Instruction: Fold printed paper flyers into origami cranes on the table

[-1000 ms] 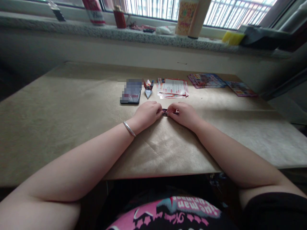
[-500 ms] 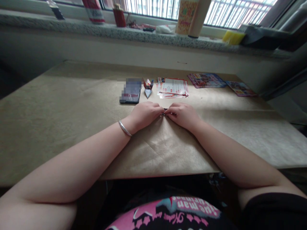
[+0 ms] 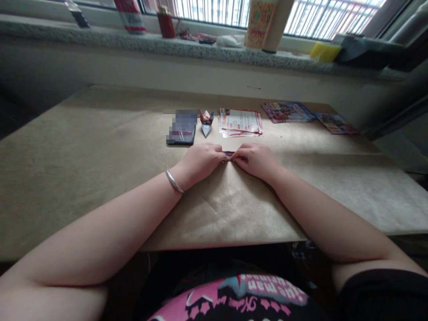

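Observation:
My left hand [image 3: 204,159] and my right hand [image 3: 254,160] meet over the middle of the table. Between them they pinch a narrow, dark, folded strip of printed paper [image 3: 229,154], the left at one end and the right at the other. Most of the paper is hidden under the fingers. Just beyond my hands stands a folded paper crane [image 3: 206,119] with patterned wings. Left of the crane lies a dark phone [image 3: 184,127], partly blurred out. To the crane's right is a loose stack of printed sheets [image 3: 242,121].
Colourful printed leaflets [image 3: 289,111] lie at the back right, with another leaflet [image 3: 336,123] beside them. A beige cover spans the table [image 3: 100,147]. Behind it, the stone windowsill [image 3: 200,50] carries a can [image 3: 130,17], a red holder [image 3: 165,24], a patterned cup [image 3: 259,24] and a yellow item [image 3: 325,52].
My fingertips have moved slightly apart, so more of the folded paper shows between them. The crane, phone and sheets have stayed in place.

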